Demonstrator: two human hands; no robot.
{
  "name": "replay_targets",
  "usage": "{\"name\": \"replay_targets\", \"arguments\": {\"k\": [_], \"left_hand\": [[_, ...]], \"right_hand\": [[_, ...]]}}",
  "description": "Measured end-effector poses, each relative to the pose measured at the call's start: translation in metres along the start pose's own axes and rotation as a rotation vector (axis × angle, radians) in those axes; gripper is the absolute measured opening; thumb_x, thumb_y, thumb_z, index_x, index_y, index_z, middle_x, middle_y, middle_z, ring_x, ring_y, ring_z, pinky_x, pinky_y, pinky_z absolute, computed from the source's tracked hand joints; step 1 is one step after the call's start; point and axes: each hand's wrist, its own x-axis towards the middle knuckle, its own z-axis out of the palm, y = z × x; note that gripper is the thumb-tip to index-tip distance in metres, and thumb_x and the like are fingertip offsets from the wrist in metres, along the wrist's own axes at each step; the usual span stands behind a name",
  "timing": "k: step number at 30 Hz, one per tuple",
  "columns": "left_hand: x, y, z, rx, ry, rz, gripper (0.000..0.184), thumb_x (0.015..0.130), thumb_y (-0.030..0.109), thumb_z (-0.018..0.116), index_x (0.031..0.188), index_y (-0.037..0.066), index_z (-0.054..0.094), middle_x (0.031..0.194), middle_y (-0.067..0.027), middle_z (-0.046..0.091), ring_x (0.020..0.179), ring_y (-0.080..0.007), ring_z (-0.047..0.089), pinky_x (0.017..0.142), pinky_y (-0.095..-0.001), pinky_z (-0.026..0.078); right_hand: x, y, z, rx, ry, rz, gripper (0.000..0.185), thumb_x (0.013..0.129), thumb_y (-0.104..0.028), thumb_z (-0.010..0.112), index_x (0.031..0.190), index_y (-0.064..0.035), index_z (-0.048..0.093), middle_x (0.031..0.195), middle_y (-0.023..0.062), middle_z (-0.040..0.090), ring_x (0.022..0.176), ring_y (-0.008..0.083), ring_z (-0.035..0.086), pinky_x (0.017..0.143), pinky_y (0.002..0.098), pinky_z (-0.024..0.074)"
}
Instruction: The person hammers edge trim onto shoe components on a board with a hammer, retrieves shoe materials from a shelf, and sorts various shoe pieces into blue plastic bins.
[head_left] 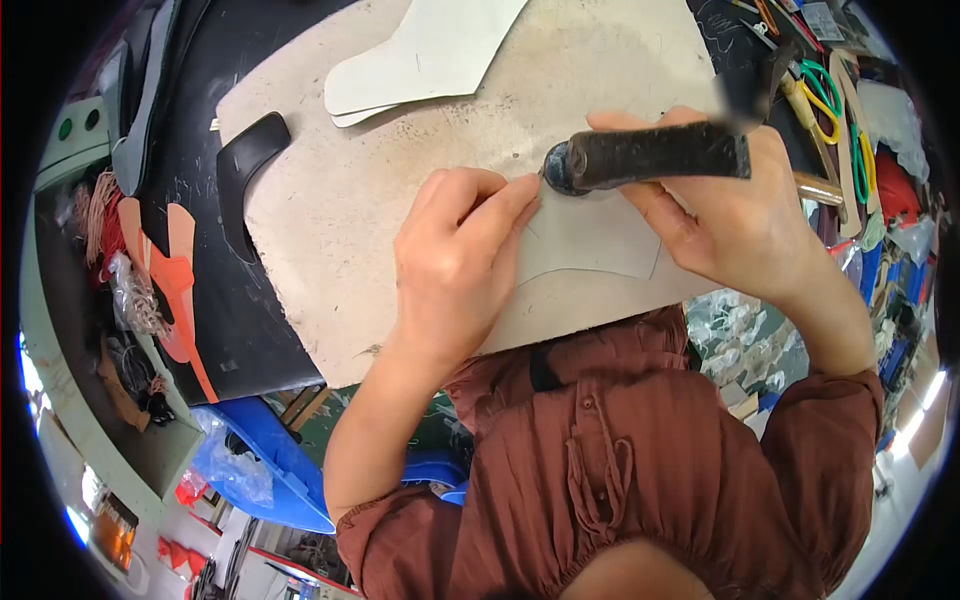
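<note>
So a scuffed black hammer-like tool [660, 155] is gripped in the right hand [745, 215], over a pale, curved-edged piece [595, 240] laid on the board [330, 240]; left hand [455, 260] is curled, can't tell if anything's held.

A workshop, shown by the hammer [655, 155], scissors [834, 95] and thread bundles [103, 215].

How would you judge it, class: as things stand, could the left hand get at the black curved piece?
Probably yes: only bare board lies between the left hand and the black curved piece at its edge. The hand is pinched near the hammer, though; whether it holds something is unclear.
</note>
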Motion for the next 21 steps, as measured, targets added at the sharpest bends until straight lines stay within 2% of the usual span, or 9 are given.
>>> {"name": "replay_targets", "arguments": {"k": [2,5,8,11,15,19,21], "left_hand": [[-0.002,-0.004,0.000,0.087,-0.017,0.134,0.030,0.070,-0.002,0.072,0.100,-0.003,0.070,0.084,-0.0088,0.059,0.073,-0.0242,0.057,0.061,-0.0347,0.049],[-0.002,0.002,-0.001,0.243,-0.055,0.220,0.034,0.066,-0.004,0.069,0.101,-0.002,0.071,0.086,-0.0088,0.059,0.076,-0.0245,0.057,0.062,-0.0336,0.049],[-0.002,0.006,-0.004,0.294,-0.114,0.219,0.035,0.066,-0.004,0.068,0.101,-0.005,0.070,0.088,-0.0108,0.059,0.076,-0.0256,0.057,0.063,-0.0335,0.049],[-0.014,-0.003,-0.010,0.068,-0.052,0.099,0.038,0.066,-0.002,0.066,0.103,-0.009,0.068,0.091,-0.0130,0.058,0.076,-0.0268,0.056,0.065,-0.0338,0.050],[-0.017,0.004,-0.010,0.280,-0.089,0.218,0.043,0.067,-0.003,0.064,0.110,-0.005,0.069,0.093,-0.0126,0.058,0.078,-0.0274,0.056,0.068,-0.0346,0.051],[-0.021,0.004,-0.014,0.222,-0.100,0.151,0.043,0.067,-0.004,0.065,0.110,-0.004,0.068,0.092,-0.0125,0.057,0.080,-0.0271,0.055,0.069,-0.0340,0.049],[-0.024,0.005,-0.018,0.200,-0.124,0.079,0.043,0.067,-0.003,0.065,0.110,-0.004,0.068,0.092,-0.0120,0.057,0.081,-0.0271,0.055,0.070,-0.0341,0.049]], "right_hand": [[0.000,0.002,-0.001,0.008,-0.017,0.013,0.044,0.075,-0.001,0.079,0.118,-0.0049,0.070,0.074,0.0071,0.059,0.055,0.0223,0.057,0.051,0.0332,0.0441],[0.008,-0.002,-0.007,-0.038,-0.043,0.018,0.045,0.075,-0.001,0.079,0.119,-0.0045,0.070,0.074,0.0073,0.059,0.057,0.0226,0.058,0.052,0.0339,0.0448],[0.014,-0.007,-0.006,-0.067,-0.074,-0.003,0.046,0.075,-0.001,0.079,0.121,-0.0043,0.069,0.074,0.0070,0.059,0.058,0.0225,0.058,0.052,0.0341,0.0448],[0.012,0.000,0.000,-0.152,-0.048,-0.056,0.047,0.075,-0.001,0.079,0.121,-0.0042,0.069,0.073,0.0062,0.058,0.058,0.0216,0.058,0.052,0.0334,0.0441],[0.012,-0.006,-0.001,-0.094,-0.001,-0.011,0.046,0.075,0.001,0.078,0.120,-0.0054,0.069,0.074,0.0066,0.059,0.058,0.0234,0.058,0.052,0.0338,0.0448],[0.007,-0.005,0.008,-0.033,0.050,-0.048,0.044,0.077,0.002,0.077,0.120,-0.0053,0.069,0.077,0.0060,0.063,0.057,0.0225,0.058,0.053,0.0331,0.0455],[0.011,-0.003,0.005,-0.110,0.038,-0.039,0.044,0.078,0.003,0.076,0.120,-0.0047,0.069,0.079,0.0063,0.065,0.059,0.0220,0.059,0.054,0.0320,0.0468]]}}
